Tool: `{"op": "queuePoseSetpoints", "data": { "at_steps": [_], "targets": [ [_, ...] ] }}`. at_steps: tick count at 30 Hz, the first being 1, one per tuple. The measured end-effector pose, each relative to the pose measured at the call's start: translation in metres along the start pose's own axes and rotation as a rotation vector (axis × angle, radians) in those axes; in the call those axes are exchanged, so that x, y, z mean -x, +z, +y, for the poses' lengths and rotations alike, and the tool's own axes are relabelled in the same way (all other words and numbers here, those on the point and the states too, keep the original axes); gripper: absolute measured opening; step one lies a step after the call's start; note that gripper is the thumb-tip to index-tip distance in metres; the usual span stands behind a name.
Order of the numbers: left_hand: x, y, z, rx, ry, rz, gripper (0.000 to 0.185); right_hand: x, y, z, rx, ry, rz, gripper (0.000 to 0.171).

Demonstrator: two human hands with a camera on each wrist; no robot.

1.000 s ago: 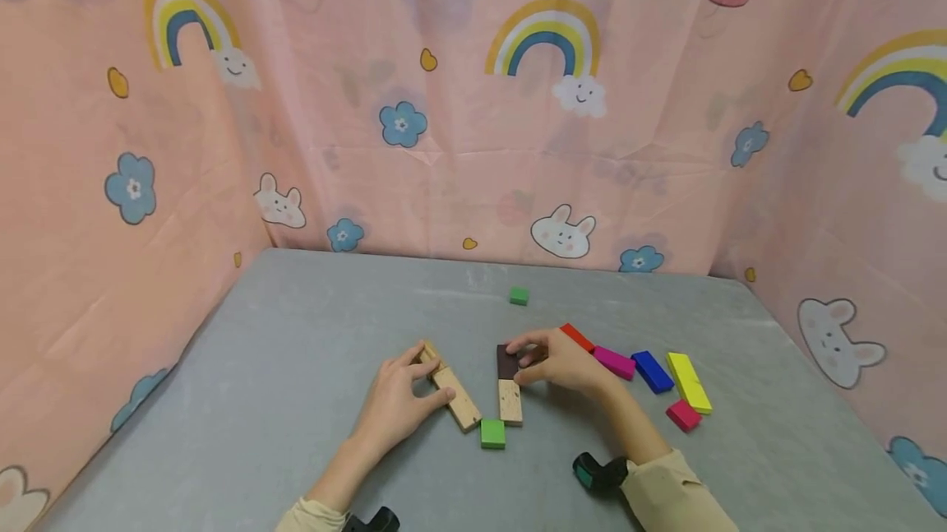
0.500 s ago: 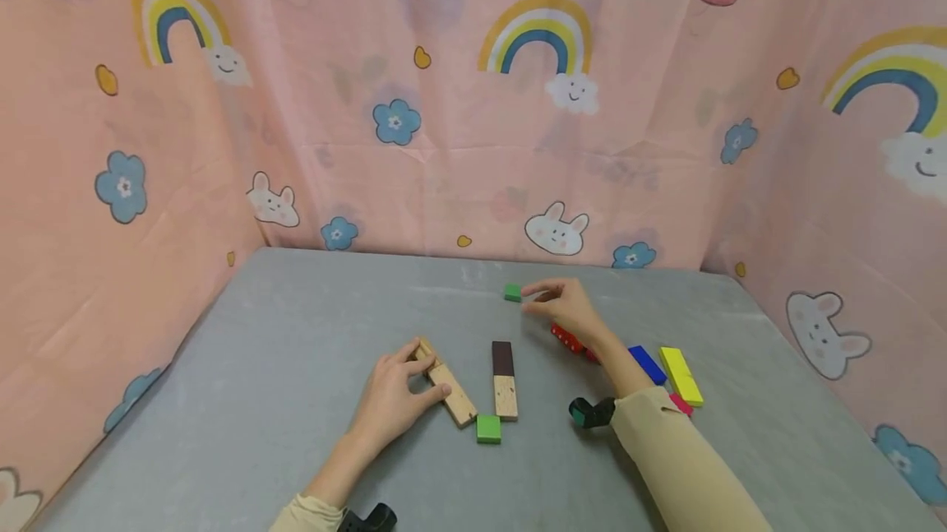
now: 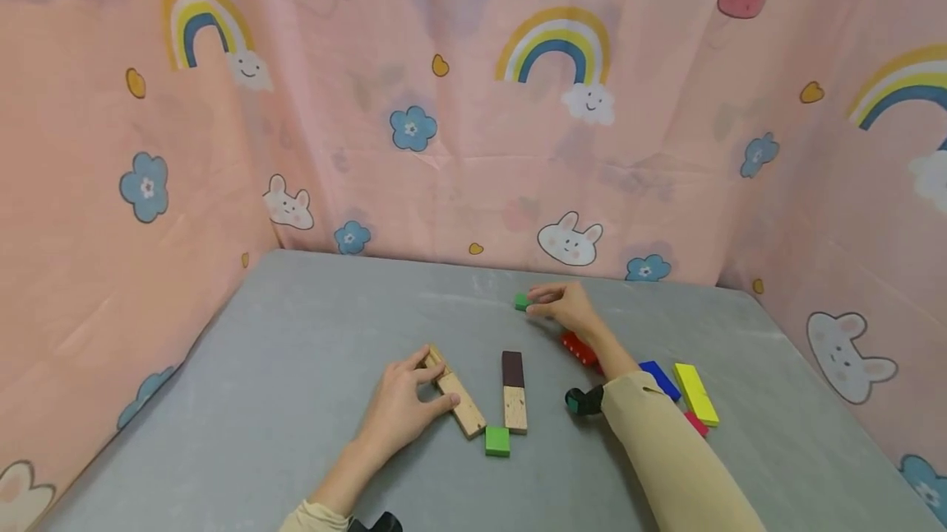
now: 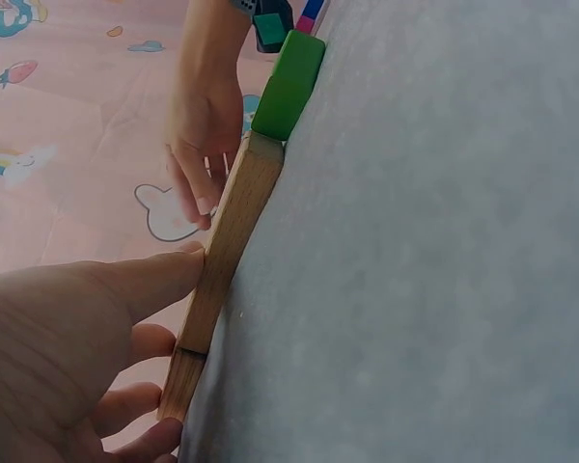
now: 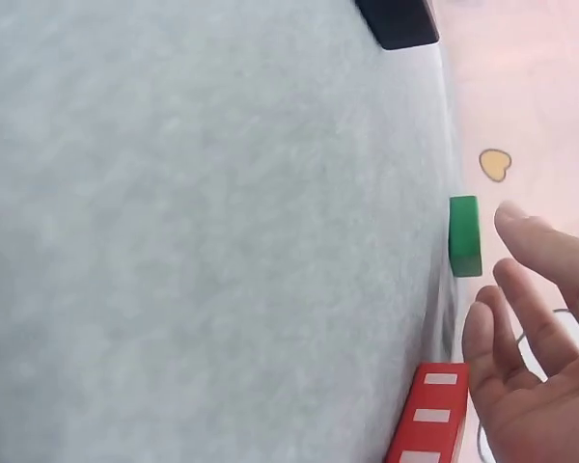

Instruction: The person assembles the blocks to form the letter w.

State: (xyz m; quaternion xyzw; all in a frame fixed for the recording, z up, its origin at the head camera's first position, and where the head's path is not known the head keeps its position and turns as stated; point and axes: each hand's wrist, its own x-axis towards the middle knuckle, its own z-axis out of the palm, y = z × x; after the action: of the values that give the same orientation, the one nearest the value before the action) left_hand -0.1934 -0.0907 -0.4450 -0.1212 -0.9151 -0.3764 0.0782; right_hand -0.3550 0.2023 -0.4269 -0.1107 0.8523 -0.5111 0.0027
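My left hand (image 3: pixel 433 382) holds a long light wooden block (image 3: pixel 460 402) flat on the grey table (image 3: pixel 311 335), thumb on its near side and fingers on its far end; in the left wrist view the thumb (image 4: pixel 164 275) presses the wooden block (image 4: pixel 227 256). My right hand (image 3: pixel 538 303) reaches to the far middle, fingertips right beside a small green cube (image 3: pixel 522 302). The right wrist view shows straight fingers (image 5: pixel 536 246) a small gap away from that green cube (image 5: pixel 464 236).
A brown-and-wood block (image 3: pixel 514 390) and a green square (image 3: pixel 497 441) lie next to the wooden block. Under my right forearm lie a red block (image 3: pixel 579 349), blue (image 3: pixel 661 378), yellow (image 3: pixel 695 394) and pink (image 3: pixel 695 423) blocks. Pink printed curtains (image 3: pixel 473 145) wall the table.
My right hand left the brown-and-wood block, reached to the far green cube and now has its fingertips beside it. My left hand has stayed on the wooden block.
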Motion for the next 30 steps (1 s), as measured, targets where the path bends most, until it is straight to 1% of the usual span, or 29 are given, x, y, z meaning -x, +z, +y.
{"op": "queuePoseSetpoints", "data": {
  "at_steps": [3, 12, 17, 21, 24, 28, 30],
  "targets": [
    [0.0, 0.0, 0.001, 0.0, 0.0, 0.0, 0.057, -0.001, 0.001, 0.0, 0.016, 0.008, 0.024, 0.022],
    [0.0, -0.001, 0.002, 0.014, -0.011, -0.006, 0.057, -0.006, 0.005, 0.003, 0.045, 0.053, 0.038, 0.02],
    [0.0, -0.001, 0.002, 0.021, -0.01, -0.011, 0.057, -0.007, 0.007, 0.003, 0.049, 0.051, 0.043, 0.019],
    [0.001, -0.001, 0.002, 0.019, -0.004, -0.01, 0.057, -0.007, 0.008, 0.004, 0.071, 0.043, 0.047, 0.018],
    [0.001, -0.001, 0.002, 0.017, -0.003, -0.007, 0.057, -0.007, 0.009, 0.003, 0.125, 0.027, 0.054, 0.015],
    [0.001, 0.0, 0.001, 0.018, -0.008, -0.007, 0.057, -0.005, 0.011, 0.0, 0.213, -0.019, 0.065, 0.013],
    [0.0, 0.0, 0.001, 0.02, -0.013, -0.008, 0.057, -0.005, 0.011, -0.001, 0.232, -0.047, 0.07, 0.012]
  ]
}}
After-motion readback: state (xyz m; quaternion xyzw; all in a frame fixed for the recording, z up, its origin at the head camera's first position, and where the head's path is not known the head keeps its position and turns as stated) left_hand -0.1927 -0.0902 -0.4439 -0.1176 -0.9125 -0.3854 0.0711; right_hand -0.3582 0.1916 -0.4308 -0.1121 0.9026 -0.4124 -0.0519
